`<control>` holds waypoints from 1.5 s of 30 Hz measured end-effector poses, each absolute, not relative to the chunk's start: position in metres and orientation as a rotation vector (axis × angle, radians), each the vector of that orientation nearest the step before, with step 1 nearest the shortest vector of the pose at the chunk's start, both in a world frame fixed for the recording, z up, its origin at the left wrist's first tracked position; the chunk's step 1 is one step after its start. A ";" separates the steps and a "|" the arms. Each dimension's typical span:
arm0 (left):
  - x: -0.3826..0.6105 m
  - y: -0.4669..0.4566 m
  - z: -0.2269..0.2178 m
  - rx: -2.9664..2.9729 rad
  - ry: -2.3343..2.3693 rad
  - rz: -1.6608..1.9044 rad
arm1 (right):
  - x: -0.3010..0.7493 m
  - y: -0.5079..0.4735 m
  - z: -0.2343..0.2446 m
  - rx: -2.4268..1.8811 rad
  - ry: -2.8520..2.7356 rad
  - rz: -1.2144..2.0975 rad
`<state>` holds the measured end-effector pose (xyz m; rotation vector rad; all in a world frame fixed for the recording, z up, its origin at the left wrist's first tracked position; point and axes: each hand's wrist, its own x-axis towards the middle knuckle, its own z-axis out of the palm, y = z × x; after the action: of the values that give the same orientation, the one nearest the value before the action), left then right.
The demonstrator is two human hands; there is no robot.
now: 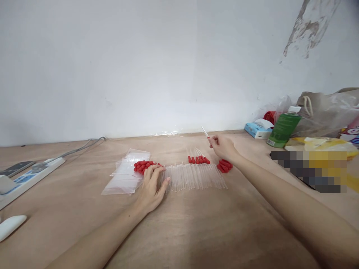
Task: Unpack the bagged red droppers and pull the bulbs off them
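A row of several clear thin tubes (193, 177) lies side by side on the wooden table (196, 231). My left hand (153, 186) rests at the row's left end, fingers curled against the tubes. Small red caps (143, 166) are heaped just behind it. My right hand (223, 146) is raised behind the row and pinches one clear tube with a red cap (205, 133), its tip pointing up and left. More red-capped tubes (199, 160) and loose red caps (224, 166) lie below that hand.
Clear plastic bags (126, 175) lie left of the caps. A power strip (28, 177) with a phone and a white object (11, 226) sit at the far left. A green bottle (284, 127), a tissue box (256, 129) and bags crowd the right back corner.
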<state>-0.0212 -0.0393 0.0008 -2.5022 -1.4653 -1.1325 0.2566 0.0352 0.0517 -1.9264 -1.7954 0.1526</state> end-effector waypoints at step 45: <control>-0.004 -0.070 -0.005 -2.908 -0.585 -0.994 | 0.245 -0.088 -0.004 -0.713 -2.445 -0.210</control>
<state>-0.0041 -0.0700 -0.0052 -2.9082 -0.5853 -0.9936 0.2455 -0.0884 -0.0040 -0.7126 -2.4445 -0.2100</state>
